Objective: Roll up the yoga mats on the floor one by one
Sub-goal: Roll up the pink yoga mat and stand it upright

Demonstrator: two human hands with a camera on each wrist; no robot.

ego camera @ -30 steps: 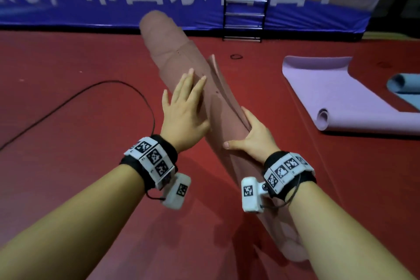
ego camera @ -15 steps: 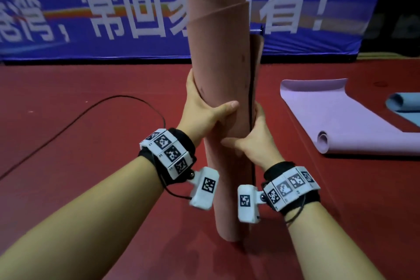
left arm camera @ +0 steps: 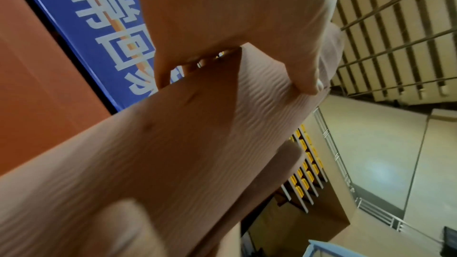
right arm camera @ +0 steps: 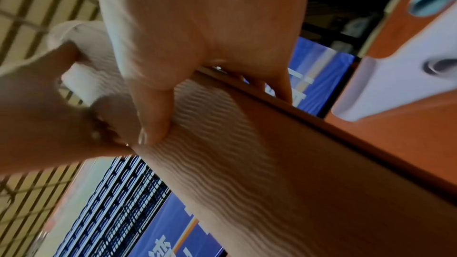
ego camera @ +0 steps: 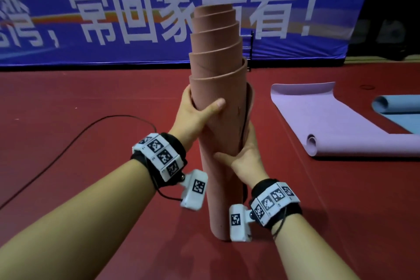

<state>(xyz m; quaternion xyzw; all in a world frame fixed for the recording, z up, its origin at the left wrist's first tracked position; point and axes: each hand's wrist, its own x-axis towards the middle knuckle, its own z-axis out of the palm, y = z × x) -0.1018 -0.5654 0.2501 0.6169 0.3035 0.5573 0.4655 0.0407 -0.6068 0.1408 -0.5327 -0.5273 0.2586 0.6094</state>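
A rolled pink yoga mat [ego camera: 218, 88] stands upright on the red floor [ego camera: 68, 102], its inner layers telescoping out at the top. My left hand [ego camera: 197, 111] grips the roll high up, thumb across its front. Lower down, my right hand [ego camera: 244, 157] holds it from the right side, thumb on the front and fingers behind the loose outer edge. The left wrist view shows my left hand [left arm camera: 235, 26] wrapped around the ribbed mat [left arm camera: 173, 153]. In the right wrist view my right hand [right arm camera: 197, 46] clasps the mat [right arm camera: 247, 163].
A purple mat [ego camera: 329, 120], partly rolled at its near end, lies flat to the right. Beyond it lies a blue mat [ego camera: 397, 109]. A black cable [ego camera: 79, 134] curves over the floor on the left. A blue banner [ego camera: 91, 18] and a metal rack [ego camera: 250, 50] stand behind.
The pink roll went from lying slanted on the floor to standing on end. My left hand changed from a flat press to a grip high on the roll; the view dropped to show its top.
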